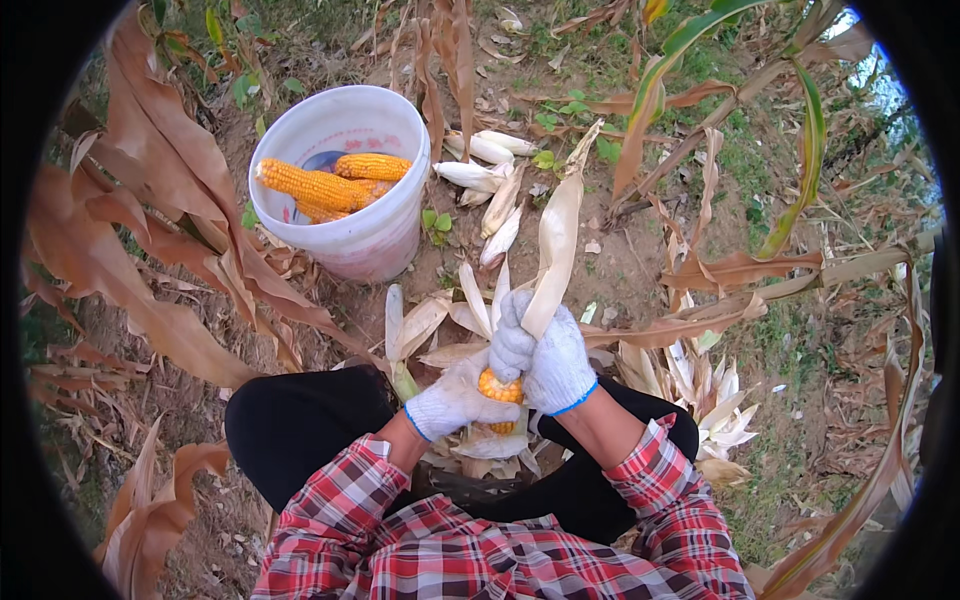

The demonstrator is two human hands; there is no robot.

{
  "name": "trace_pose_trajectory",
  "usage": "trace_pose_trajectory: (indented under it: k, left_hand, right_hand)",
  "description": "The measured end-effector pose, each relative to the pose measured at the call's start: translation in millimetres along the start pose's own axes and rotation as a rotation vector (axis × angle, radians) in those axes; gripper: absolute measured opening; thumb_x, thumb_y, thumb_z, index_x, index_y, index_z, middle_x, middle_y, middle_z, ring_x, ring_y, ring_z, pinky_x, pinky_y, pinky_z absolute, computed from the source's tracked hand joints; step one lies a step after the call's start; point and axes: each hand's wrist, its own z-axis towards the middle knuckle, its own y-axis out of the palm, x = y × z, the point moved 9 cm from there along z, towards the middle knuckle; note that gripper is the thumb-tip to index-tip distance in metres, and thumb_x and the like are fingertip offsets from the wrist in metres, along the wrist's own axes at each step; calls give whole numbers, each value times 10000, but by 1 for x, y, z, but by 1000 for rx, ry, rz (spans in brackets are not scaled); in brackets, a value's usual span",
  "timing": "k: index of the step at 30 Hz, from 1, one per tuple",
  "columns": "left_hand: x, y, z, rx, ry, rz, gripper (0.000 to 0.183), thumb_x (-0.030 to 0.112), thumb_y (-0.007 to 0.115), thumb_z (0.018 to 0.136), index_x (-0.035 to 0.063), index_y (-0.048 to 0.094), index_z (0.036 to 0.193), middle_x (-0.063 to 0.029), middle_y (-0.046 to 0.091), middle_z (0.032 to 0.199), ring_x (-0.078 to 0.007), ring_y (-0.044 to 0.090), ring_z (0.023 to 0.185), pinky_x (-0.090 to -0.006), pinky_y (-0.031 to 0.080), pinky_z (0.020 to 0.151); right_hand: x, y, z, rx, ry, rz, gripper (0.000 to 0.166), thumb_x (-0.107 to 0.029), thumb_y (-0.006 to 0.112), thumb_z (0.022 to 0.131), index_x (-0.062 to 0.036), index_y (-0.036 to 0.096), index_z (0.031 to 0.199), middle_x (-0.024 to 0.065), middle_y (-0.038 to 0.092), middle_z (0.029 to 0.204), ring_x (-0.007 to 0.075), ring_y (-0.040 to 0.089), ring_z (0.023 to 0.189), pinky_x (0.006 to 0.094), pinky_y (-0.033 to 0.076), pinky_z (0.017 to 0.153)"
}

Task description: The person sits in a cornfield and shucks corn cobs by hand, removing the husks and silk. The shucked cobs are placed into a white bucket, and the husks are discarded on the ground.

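Note:
Both of my hands wear white knitted gloves with blue cuffs and meet in front of my lap. My left hand (pixel 459 399) is wrapped around a yellow corn cob (pixel 500 388), whose kernels show between the gloves. Just above it, my right hand (pixel 544 349) is closed on a pale dry husk leaf (pixel 561 236), which sticks up and away from me. The fingers hide where the husk meets the cob. Peeled husks (pixel 427 322) lie around and below my hands.
A white plastic bucket (pixel 341 247) with several husked corn cobs (pixel 319 185) stands ahead to the left. Several unhusked ears (pixel 501 201) lie beside it. Loose husks (pixel 724 420) are heaped by my right knee. Dry corn leaves (pixel 180 172) and stalks (pixel 847 271) hang on both sides.

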Motion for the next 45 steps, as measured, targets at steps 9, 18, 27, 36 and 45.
trace_pose_trajectory:
  k: [9,18,27,36,45]
  left_hand:
    - [-13,-1,9,-120,-280,1256,587,457,739,724,45,661,1135,-199,675,1070,-304,651,1037,-378,511,905]
    - [38,-64,2,661,-170,1053,596,433,735,724,14,606,1127,-191,676,1049,-347,646,1039,-423,514,875]
    - [15,-158,-23,876,217,-558,220,195,713,878,63,578,992,-77,599,831,-221,619,796,-384,557,727]
    - [49,-124,-9,773,216,-677,310,357,667,915,84,571,1025,-92,610,857,-261,605,772,-441,546,703]
    - [105,-98,1,554,355,-713,332,400,634,924,91,566,1026,-72,597,879,-233,597,787,-425,546,736]
  right_hand:
    - [10,-27,11,-62,-436,-1178,215,-165,517,932,11,619,1002,127,585,786,281,576,667,376,464,623]
    - [-5,-5,-19,-8,190,-142,268,-238,503,991,-89,532,769,-3,399,546,142,350,400,285,274,377]
    - [-75,-97,28,473,-163,-2412,549,-369,696,808,-88,530,1249,165,651,1113,345,638,1033,468,497,894]
    - [-12,-19,4,-219,-243,-1248,648,-431,627,896,38,502,1326,217,624,1229,322,604,1148,392,452,995]
    - [54,2,-20,-363,281,-427,371,-338,672,896,-41,574,1095,8,609,836,81,562,661,232,467,553]
